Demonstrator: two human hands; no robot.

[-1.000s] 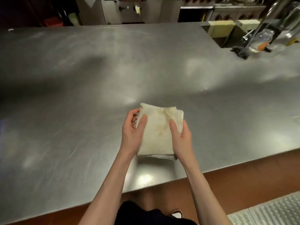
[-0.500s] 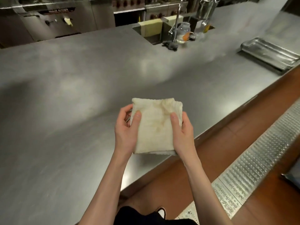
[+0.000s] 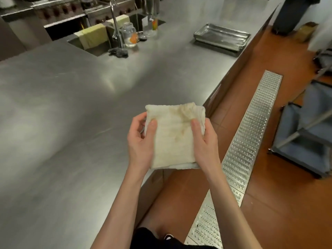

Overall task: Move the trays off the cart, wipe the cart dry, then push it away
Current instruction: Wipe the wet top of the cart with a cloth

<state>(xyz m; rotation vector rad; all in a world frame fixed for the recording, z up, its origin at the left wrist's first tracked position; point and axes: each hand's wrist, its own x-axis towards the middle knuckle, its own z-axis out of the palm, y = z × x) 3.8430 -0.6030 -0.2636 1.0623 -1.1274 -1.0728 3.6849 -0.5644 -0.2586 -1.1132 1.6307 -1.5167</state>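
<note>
A folded white cloth (image 3: 173, 137) with a brownish stain is held in front of me over the counter's near edge. My left hand (image 3: 141, 144) grips its left side with the thumb on top. My right hand (image 3: 203, 142) grips its right side the same way. A stack of metal trays (image 3: 221, 37) lies on the steel counter (image 3: 71, 105) at the far right. The grey cart (image 3: 309, 130) with shelves and a metal frame stands on the floor at the right, apart from me.
A sink (image 3: 97, 44) with a tap, yellow cloths, a glass jar (image 3: 129, 34) and a dark scouring pad (image 3: 118, 52) sits at the counter's back. A perforated metal floor drain (image 3: 251, 130) runs along the orange floor between counter and cart.
The view has swung to the right: the trays, the floor drain and the cart have come into sight. Both hands hold the cloth as before.
</note>
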